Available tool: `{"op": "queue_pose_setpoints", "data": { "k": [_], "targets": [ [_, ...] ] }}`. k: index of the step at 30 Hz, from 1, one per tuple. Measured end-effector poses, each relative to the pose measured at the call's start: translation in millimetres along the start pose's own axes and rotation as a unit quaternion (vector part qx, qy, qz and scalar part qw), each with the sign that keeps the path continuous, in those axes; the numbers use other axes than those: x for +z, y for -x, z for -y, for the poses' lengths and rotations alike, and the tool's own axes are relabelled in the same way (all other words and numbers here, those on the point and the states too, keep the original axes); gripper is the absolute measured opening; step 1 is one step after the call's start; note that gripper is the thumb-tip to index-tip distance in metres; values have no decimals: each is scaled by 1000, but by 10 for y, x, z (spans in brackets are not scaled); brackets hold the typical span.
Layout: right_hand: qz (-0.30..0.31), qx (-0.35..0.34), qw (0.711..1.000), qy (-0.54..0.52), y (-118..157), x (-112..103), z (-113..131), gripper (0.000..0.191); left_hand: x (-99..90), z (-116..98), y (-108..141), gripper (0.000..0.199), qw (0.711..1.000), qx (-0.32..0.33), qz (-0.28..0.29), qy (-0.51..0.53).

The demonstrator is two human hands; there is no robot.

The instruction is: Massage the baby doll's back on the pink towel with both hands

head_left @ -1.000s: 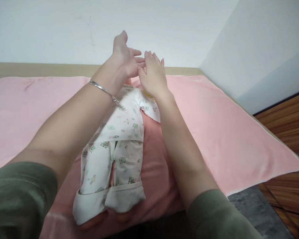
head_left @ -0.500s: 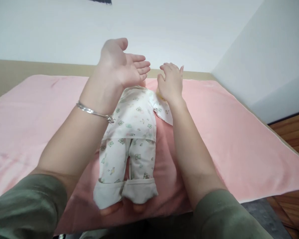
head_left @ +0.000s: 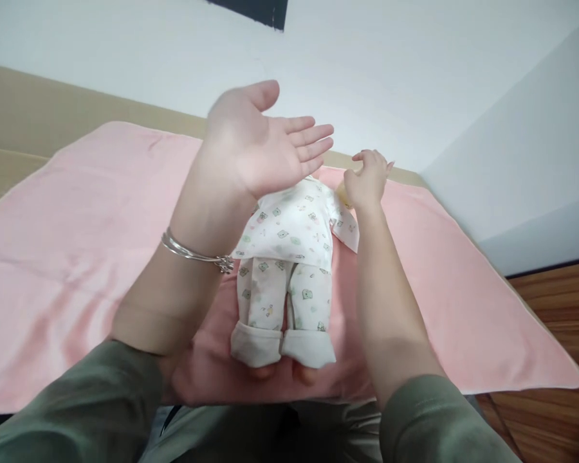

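A doll in a white printed top [head_left: 302, 222] and matching trousers [head_left: 265, 292] with turned-up cuffs lies on a pink blanket [head_left: 139, 212]. Its feet [head_left: 305, 373] show below the cuffs, while its head is hidden behind my left hand. My left hand [head_left: 275, 141] is raised over the doll's upper end, palm showing and fingers stretched out, holding nothing. Beyond the doll's right-side sleeve [head_left: 345, 225], my right hand [head_left: 369, 180] has curved fingers with the thumb apart. A small yellowish thing [head_left: 343, 194] shows beside its thumb; I cannot make out its kind.
A pale wooden ledge [head_left: 164, 106] runs along the back, against a white wall [head_left: 390, 77]. A dark panel [head_left: 260, 9] hangs at the top. Brown wooden boards [head_left: 560, 321] lie to the right, below the blanket's edge.
The view has shifted, so the doll appears further right. My right hand has come lower, nearer the blanket and the yellowish thing. My left hand stays spread over the doll's head end.
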State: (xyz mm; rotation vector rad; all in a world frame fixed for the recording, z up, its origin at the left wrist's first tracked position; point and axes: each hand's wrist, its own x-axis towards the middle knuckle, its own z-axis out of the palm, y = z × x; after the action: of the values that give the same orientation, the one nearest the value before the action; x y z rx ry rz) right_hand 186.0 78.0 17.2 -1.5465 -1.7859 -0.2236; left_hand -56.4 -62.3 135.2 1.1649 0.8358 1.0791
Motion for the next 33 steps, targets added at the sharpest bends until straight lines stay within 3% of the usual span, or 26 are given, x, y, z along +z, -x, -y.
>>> {"op": "queue_pose_setpoints", "data": {
  "k": [3,7,11,13,16,18,20,24,28,31,33],
  "targets": [
    [7,7,1000,3,-15,2,-9,38,-137,99,-67,83,993,46,-22,-103],
    [17,20,1000,0,-26,-10,-1,39,-296,421,-366,82,966,185,-27,-181],
    [27,6,1000,-8,-27,-59,20,30,-231,623,-473,77,951,221,-65,-206],
    [42,8,999,-28,-29,-119,44,30,-138,610,-378,74,956,208,-49,-199],
    [39,40,998,-42,15,-270,169,53,-46,552,-198,71,957,196,-45,-210],
    [14,45,998,-43,106,-401,346,69,-38,523,-124,65,950,194,-69,-236],
    [-15,21,997,-70,246,-529,588,66,-45,486,-79,62,955,171,-61,-234],
    [-1,-68,984,-164,577,-678,1097,61,49,313,90,55,993,86,14,-78],
    [70,-126,970,-197,877,-746,1455,66,263,65,387,41,994,-3,-5,109],
    [93,-118,973,-178,1141,-890,1659,75,333,-76,515,58,988,-64,-24,136],
    [84,-177,967,-165,1330,-1027,1775,78,313,-96,507,76,990,-85,-30,111]
  ]
}}
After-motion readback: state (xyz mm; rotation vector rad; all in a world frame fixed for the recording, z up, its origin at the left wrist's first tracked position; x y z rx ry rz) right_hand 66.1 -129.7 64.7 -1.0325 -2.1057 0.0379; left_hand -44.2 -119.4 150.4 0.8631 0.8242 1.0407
